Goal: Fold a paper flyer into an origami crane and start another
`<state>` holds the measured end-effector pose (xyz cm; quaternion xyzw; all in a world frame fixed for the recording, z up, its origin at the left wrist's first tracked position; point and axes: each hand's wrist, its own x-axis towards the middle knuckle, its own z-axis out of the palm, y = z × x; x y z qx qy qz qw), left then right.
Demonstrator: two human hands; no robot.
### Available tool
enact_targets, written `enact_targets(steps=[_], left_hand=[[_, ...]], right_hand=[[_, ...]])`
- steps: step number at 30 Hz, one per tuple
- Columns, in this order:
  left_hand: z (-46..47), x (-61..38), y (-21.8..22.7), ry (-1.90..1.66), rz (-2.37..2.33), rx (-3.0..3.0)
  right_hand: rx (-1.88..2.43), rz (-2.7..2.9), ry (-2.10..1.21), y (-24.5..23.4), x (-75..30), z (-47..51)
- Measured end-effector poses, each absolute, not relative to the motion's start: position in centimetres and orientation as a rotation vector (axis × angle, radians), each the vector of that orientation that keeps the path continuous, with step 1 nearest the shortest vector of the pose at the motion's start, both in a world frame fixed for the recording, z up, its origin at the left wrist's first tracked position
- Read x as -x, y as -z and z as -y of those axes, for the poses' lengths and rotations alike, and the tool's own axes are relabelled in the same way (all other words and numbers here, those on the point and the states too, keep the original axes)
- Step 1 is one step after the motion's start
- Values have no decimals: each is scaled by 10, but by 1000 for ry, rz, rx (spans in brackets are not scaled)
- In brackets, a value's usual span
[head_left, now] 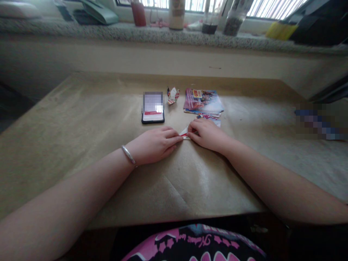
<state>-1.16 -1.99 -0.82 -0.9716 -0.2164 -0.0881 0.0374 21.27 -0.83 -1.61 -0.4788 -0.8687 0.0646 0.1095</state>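
Note:
A small folded piece of printed paper (185,134), white with red, lies on the table between my two hands. My left hand (156,145), with a silver bangle at the wrist, has its fingers together and pinches the paper's left tip. On the other side, the curled fingers of my right hand (208,134) grip the paper and cover part of it. Just beyond that hand lies another printed sheet (216,122), partly hidden by it. Farther back sits a stack of colourful printed leaflets (206,100).
A phone (153,117) lies face up beyond my left hand. Right of it stands a folded paper figure (173,95). The tan-covered table (95,112) meets a wall, with bottles and jars (176,14) on the granite sill above. A blurred item (320,123) is at far right.

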Motion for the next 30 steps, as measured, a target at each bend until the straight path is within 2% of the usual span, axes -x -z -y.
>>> enact_targets(steps=[8, 23, 30], left_hand=[[18, 12, 9, 208, 644, 3000], [16, 11, 10, 193, 631, 2970], [14, 10, 10, 186, 545, 2949]], right_hand=[[1394, 2516, -285, 20, -214, 2], [1501, 2535, -170, 18, -212, 4], [1512, 2566, 3, 17, -206, 12]])
